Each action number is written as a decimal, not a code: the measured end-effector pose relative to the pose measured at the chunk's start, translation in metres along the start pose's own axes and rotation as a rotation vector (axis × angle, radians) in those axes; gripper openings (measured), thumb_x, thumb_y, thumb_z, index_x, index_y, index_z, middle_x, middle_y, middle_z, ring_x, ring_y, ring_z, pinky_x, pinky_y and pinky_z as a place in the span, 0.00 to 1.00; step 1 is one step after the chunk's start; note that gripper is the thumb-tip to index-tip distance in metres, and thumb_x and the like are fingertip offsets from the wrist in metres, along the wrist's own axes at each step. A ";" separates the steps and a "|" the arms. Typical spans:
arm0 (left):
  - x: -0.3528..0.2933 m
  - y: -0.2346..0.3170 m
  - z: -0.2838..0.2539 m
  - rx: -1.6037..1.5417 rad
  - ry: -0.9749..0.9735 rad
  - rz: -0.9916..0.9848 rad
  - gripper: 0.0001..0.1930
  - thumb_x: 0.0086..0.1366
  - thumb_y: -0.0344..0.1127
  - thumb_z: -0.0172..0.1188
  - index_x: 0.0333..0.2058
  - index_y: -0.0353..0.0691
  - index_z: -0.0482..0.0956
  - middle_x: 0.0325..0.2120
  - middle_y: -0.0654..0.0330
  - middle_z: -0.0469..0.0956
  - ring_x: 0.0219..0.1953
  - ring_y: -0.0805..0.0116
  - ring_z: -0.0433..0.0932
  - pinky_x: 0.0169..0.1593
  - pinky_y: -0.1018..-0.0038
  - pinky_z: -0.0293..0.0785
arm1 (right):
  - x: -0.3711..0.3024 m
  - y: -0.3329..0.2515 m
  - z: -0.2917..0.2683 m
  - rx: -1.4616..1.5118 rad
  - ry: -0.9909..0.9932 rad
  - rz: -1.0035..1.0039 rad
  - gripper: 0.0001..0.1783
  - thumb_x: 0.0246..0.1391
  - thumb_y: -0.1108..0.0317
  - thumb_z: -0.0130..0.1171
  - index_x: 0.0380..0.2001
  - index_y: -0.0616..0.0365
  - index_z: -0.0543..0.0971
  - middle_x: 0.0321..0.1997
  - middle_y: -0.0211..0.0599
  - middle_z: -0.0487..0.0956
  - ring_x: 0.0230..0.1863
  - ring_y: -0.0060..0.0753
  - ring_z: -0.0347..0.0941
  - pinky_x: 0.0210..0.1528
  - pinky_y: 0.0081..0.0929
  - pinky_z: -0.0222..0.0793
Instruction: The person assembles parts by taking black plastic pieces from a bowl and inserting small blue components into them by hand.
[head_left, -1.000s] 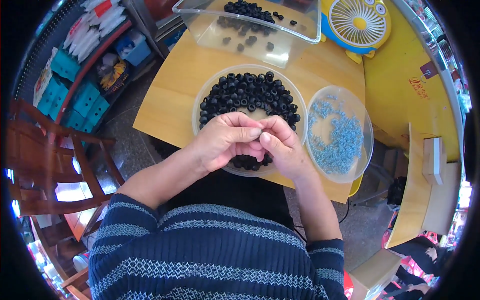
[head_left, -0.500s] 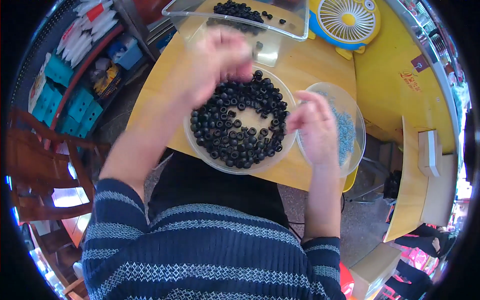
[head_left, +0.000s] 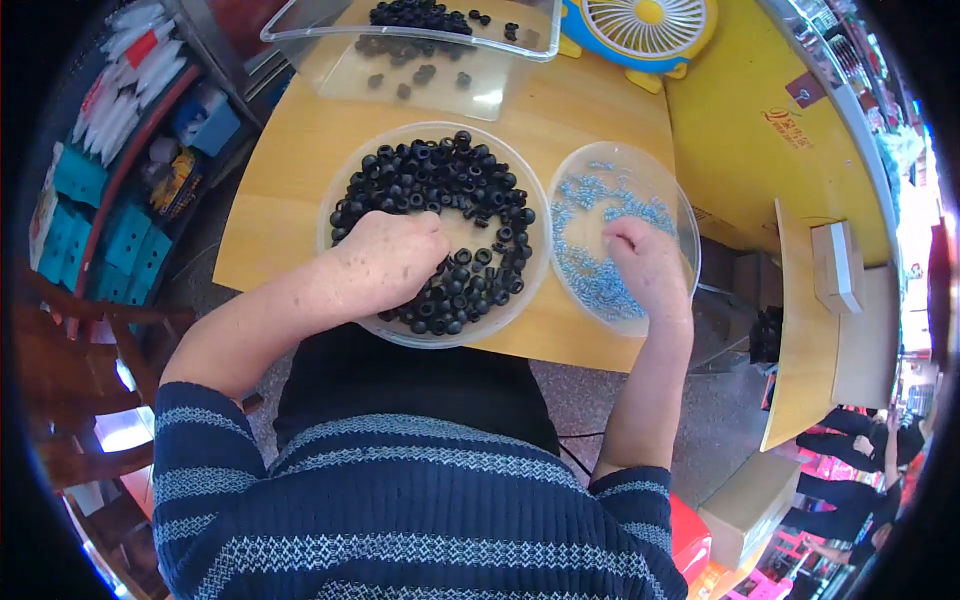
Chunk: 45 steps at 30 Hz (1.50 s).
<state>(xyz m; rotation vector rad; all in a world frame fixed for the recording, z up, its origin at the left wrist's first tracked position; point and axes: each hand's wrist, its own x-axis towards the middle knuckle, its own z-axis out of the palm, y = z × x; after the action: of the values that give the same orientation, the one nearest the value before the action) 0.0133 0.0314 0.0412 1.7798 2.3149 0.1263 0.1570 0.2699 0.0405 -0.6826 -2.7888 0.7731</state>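
Observation:
My left hand [head_left: 395,258] is closed, its fingers bent down over a round clear tub [head_left: 345,165] of small black round pieces with holes [head_left: 480,185], like caps or knobs. Its fingertips are hidden, so what it holds does not show. To the right, my right hand [head_left: 650,262] is closed in a pinch above a second round tub [head_left: 692,235]. Tiny pale-blue slender pieces [head_left: 590,275] lie spread in that tub. Whether anything sits between the pinched fingers is too small to make out.
Behind the tubs, a clear rectangular bin [head_left: 550,40] holds more black pieces. A blue and yellow fan [head_left: 640,30] stands at the back right, beside a yellow panel [head_left: 760,120]. All rest on a wooden table [head_left: 270,200]. Shelves with teal boxes [head_left: 80,175] are at left.
My left hand has come down from near the clear bin to the tub of black pieces. My right hand has moved from between the tubs over the blue pieces, its fingers now pinched.

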 end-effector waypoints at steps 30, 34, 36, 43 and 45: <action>0.027 0.012 0.015 -0.153 0.078 -0.036 0.06 0.48 0.29 0.49 0.26 0.35 0.70 0.27 0.53 0.69 0.29 0.57 0.72 0.31 0.66 0.71 | 0.004 0.004 0.018 0.569 -0.082 0.138 0.08 0.42 0.75 0.48 0.29 0.63 0.72 0.22 0.35 0.72 0.24 0.26 0.67 0.28 0.23 0.63; 0.028 0.009 0.015 -0.179 0.049 -0.054 0.06 0.46 0.28 0.52 0.26 0.40 0.70 0.27 0.57 0.68 0.31 0.58 0.72 0.32 0.66 0.70 | 0.004 0.006 0.014 0.993 -0.171 0.213 0.06 0.46 0.75 0.46 0.29 0.62 0.72 0.23 0.28 0.71 0.24 0.18 0.65 0.27 0.15 0.62; 0.027 0.009 0.017 -0.193 0.070 -0.043 0.06 0.45 0.28 0.52 0.26 0.40 0.69 0.26 0.57 0.68 0.30 0.58 0.71 0.32 0.66 0.70 | 0.001 0.005 0.011 1.048 -0.164 0.198 0.06 0.46 0.75 0.47 0.29 0.62 0.72 0.23 0.29 0.71 0.23 0.18 0.65 0.27 0.16 0.62; 0.027 0.014 0.021 -0.304 0.252 -0.038 0.05 0.46 0.29 0.52 0.26 0.40 0.70 0.23 0.57 0.69 0.29 0.59 0.71 0.31 0.69 0.69 | 0.005 0.004 0.009 0.575 -0.059 0.241 0.07 0.45 0.75 0.48 0.30 0.61 0.71 0.22 0.28 0.70 0.23 0.17 0.64 0.27 0.16 0.62; 0.031 0.017 0.016 -0.426 0.340 -0.043 0.06 0.47 0.29 0.53 0.27 0.40 0.71 0.23 0.56 0.70 0.29 0.61 0.72 0.30 0.71 0.69 | 0.003 0.001 0.009 0.748 -0.066 0.215 0.06 0.44 0.75 0.48 0.30 0.61 0.71 0.22 0.28 0.70 0.23 0.17 0.64 0.27 0.16 0.63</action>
<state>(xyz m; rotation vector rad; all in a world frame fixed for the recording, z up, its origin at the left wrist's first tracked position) 0.0254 0.0650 0.0252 1.5835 2.3049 0.9052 0.1521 0.2679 0.0325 -0.7976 -2.2077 1.7597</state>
